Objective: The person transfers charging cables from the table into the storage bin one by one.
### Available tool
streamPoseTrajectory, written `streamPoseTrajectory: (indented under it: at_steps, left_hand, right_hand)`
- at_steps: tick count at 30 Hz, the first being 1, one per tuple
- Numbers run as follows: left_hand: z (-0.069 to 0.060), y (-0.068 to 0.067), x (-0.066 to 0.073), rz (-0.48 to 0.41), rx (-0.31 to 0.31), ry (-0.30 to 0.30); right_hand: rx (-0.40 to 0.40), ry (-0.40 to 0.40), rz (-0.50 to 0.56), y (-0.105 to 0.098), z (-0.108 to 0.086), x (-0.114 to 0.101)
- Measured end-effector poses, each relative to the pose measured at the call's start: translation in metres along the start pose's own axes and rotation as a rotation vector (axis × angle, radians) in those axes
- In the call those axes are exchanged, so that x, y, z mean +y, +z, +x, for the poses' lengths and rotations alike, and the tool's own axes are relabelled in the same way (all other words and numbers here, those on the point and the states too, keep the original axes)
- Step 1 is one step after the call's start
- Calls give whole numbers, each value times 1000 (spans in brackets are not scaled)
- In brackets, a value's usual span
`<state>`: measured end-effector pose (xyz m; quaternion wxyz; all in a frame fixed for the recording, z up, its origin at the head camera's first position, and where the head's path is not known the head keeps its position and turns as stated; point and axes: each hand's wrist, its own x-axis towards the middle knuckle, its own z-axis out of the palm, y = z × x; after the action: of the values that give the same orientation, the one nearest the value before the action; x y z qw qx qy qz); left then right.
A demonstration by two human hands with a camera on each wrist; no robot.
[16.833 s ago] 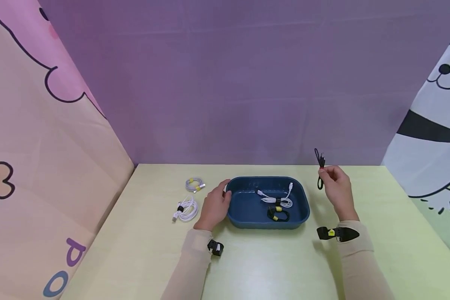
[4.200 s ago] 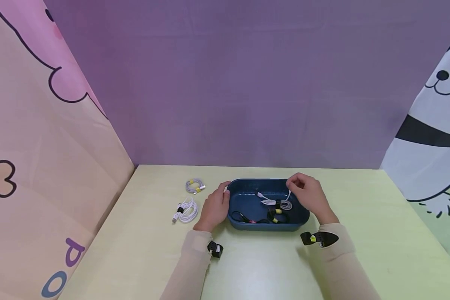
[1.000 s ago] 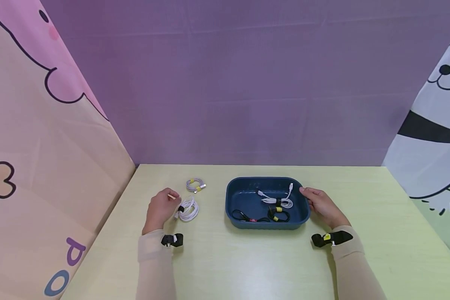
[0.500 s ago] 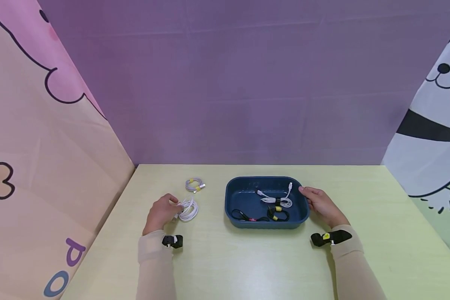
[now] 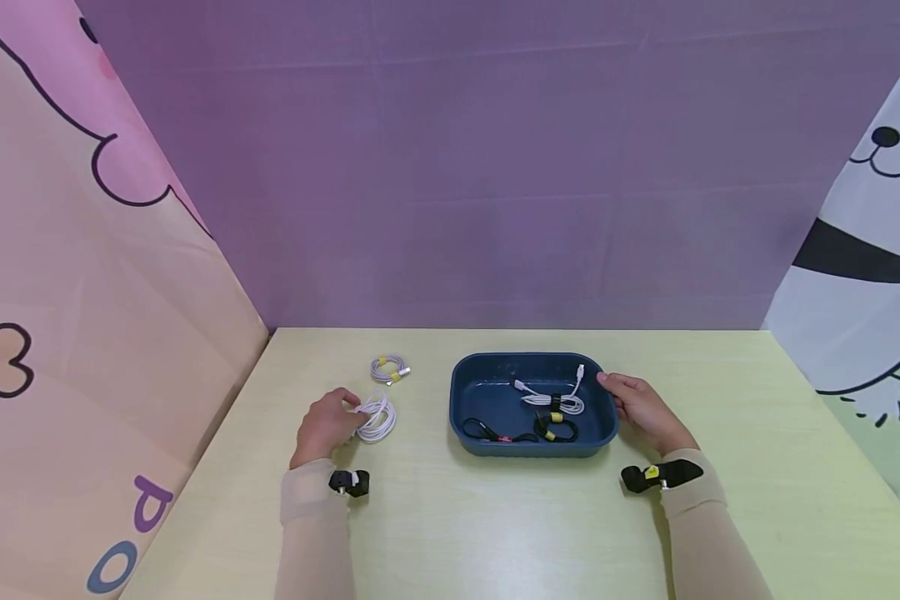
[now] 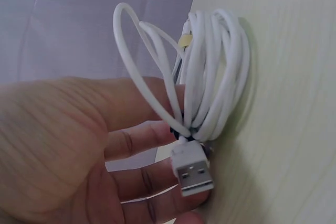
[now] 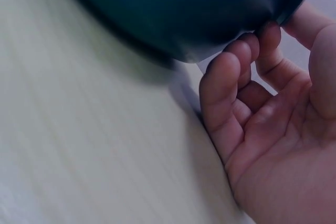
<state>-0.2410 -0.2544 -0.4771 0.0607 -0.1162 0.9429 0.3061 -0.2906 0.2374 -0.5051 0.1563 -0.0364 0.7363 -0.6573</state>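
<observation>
The left hand (image 5: pixel 326 427) pinches a white cord (image 6: pixel 197 77) with bent fingers, on the worktop (image 5: pixel 495 525) left of the blue box (image 5: pixel 487 392). The right hand (image 5: pixel 648 414) pinches the box's side, fingers bent. Three cords (image 5: pixel 572 406) lie inside.

Plain beige sleeves (image 5: pixel 317 533), black wrist cameras (image 5: pixel 681 473), yellow marking (image 5: pixel 652 472) on the right one

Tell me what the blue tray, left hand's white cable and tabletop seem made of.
Blue tray: probably glossy plastic, given highlights on its walls; glazed ceramic possible. White cable: likely smooth plastic sheathing, bending in loops; its shiny plug tip looks metal. Tabletop: perhaps satin laminate, faintly streaked like wood grain.
</observation>
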Motion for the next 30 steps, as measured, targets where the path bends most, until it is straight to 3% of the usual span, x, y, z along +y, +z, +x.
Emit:
streamPoseTrajectory:
  at_steps: [16,30]
  left_hand:
    - [3,4,0,-6,31,37]
    - [4,7,0,-62,65,58]
  right_hand:
    - [-10,5,0,1,-3,-2]
    - [4,5,-18,0,-1,-2]
